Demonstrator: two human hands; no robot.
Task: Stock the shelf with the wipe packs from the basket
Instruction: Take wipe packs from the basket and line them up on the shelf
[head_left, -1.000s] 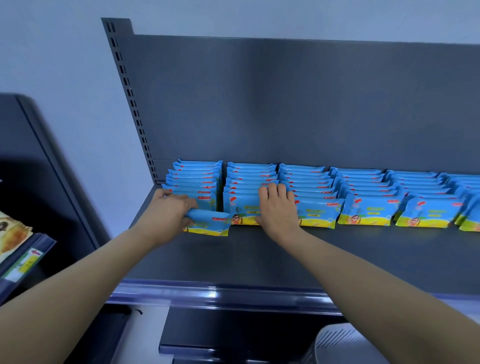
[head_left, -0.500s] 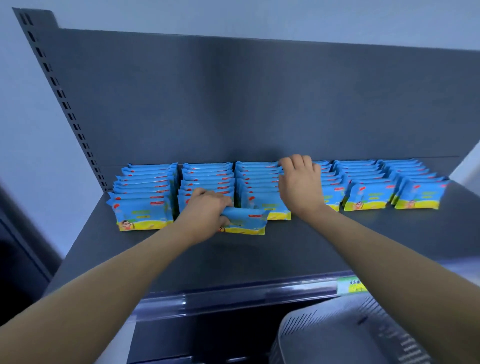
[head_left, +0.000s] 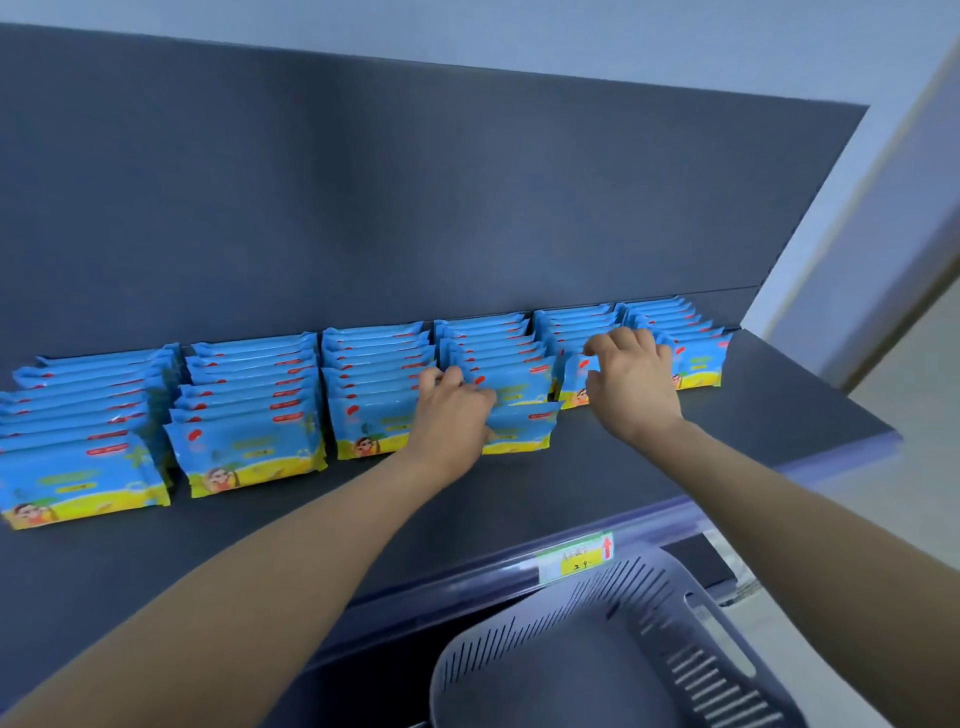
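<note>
The grey back panel (head_left: 415, 208) is rising behind the shelf (head_left: 519, 499), and the slotted basket (head_left: 571, 610) is sitting below its front edge, near a price label (head_left: 574, 558). Six rows of wipe packs (head_left: 249, 415) are standing along the back. The left hand (head_left: 452, 410) is gripping one wipe pack (head_left: 522, 428) before the fourth row. The right hand (head_left: 631, 389) is lying bent-fingered over the fifth row, its grip unclear. Both hands are working one row further right than half a second ago.

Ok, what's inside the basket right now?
The part of the basket that shows holds nothing, only bare grey plastic. Its near part runs off the bottom of the picture, so anything lying there cannot be seen.
</note>
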